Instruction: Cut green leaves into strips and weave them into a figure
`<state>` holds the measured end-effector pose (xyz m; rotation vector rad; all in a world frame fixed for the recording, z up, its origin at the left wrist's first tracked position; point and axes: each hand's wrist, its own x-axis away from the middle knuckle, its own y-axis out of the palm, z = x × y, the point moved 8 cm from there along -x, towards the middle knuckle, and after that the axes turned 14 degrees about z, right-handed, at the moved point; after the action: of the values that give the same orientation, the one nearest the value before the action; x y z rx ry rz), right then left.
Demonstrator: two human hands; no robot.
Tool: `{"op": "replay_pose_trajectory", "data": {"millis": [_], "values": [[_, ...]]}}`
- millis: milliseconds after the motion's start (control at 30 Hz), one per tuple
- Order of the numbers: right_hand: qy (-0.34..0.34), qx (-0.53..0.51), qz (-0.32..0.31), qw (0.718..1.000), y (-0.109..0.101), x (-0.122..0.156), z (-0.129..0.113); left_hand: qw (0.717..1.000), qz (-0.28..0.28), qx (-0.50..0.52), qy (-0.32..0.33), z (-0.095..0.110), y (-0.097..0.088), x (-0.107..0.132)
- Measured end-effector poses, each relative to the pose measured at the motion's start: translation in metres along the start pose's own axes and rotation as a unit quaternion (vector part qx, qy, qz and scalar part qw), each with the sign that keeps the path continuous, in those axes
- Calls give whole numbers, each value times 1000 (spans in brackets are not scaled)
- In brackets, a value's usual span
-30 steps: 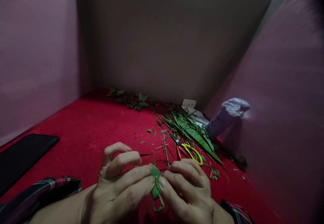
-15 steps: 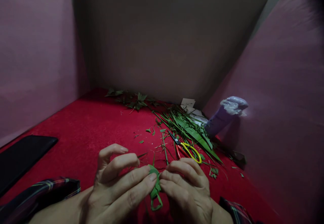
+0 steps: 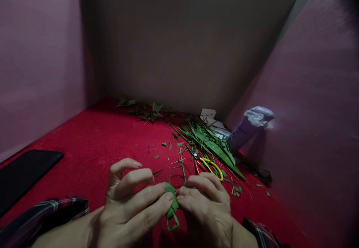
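A small folded green leaf (image 3: 171, 200), with a narrow loop of leaf strip at its lower end, is held low in front of me. My left hand (image 3: 134, 201) pinches it between thumb and fingers from the left, the other fingers raised and curled. At its right edge, my right hand (image 3: 206, 205) has its fingertips drawn together against the leaf; what lies between them is hidden. Just beyond my right hand lie scissors (image 3: 206, 163) with one yellow and one red handle, blades pointing away to the left.
A heap of long green leaves (image 3: 207, 139) lies behind the scissors, with white paper (image 3: 209, 114) at its back. A purple container (image 3: 246, 128) topped with clear plastic leans by the right wall. A black flat object (image 3: 28, 173) is at left. Leaf scraps dot the red cloth (image 3: 106, 136).
My right hand's fingers have shifted slightly, curling closer at the leaf's edge. The leaf and its loop have moved up very slightly; my left hand has barely moved.
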<state>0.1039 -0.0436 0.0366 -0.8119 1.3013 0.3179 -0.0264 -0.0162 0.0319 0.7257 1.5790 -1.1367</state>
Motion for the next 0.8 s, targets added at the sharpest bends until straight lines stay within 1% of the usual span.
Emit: {"op": "replay_pose_trajectory", "data": {"millis": [100, 200, 233, 300, 367, 400, 433, 467, 500, 567, 600, 633, 667, 700, 733, 767, 800], "values": [[-11, -17, 7, 1000, 0, -1, -1, 1000, -3, -3, 10, -3, 3, -4], [-17, -38, 24, 999, -1, -6, -3, 999, -2, 24, 22, -3, 6, -9], [-10, -44, 29, 999, -2, -7, -3, 999, 14, 33, 3, -5, 5, -11], [30, -59, 32, 997, 0, -9, 1, 995, -28, 68, -60, -11, 17, -12], [99, -85, 23, 991, 6, -7, 9, 980, -70, 126, -139, -17, 30, -9], [148, -104, 15, 983, 10, -4, 16, 966, -80, 153, -193, -21, 36, -6], [209, -128, 6, 970, 15, 1, 23, 946, -90, 180, -254, -27, 42, -2], [275, -157, -4, 948, 21, 8, 32, 918, -95, 205, -325, -34, 49, 4], [344, -191, -16, 919, 28, 17, 39, 882, -104, 228, -399, -40, 55, 12], [468, -267, -56, 841, 45, 36, 50, 787, -121, 277, -538, -48, 68, 31], [514, -297, -73, 802, 51, 44, 52, 739, -127, 300, -589, -50, 73, 39], [546, -321, -85, 769, 56, 50, 53, 689, -141, 319, -635, -49, 77, 47], [569, -336, -90, 745, 60, 55, 55, 643, -151, 337, -671, -47, 81, 54], [584, -346, -94, 728, 62, 57, 56, 604, -160, 350, -698, -45, 83, 59], [593, -354, -93, 717, 63, 59, 56, 575, -166, 359, -716, -44, 84, 62], [599, -362, -92, 709, 64, 59, 57, 556, -166, 365, -728, -44, 84, 65], [602, -368, -91, 703, 65, 60, 57, 547, -162, 368, -734, -44, 84, 66]]}}
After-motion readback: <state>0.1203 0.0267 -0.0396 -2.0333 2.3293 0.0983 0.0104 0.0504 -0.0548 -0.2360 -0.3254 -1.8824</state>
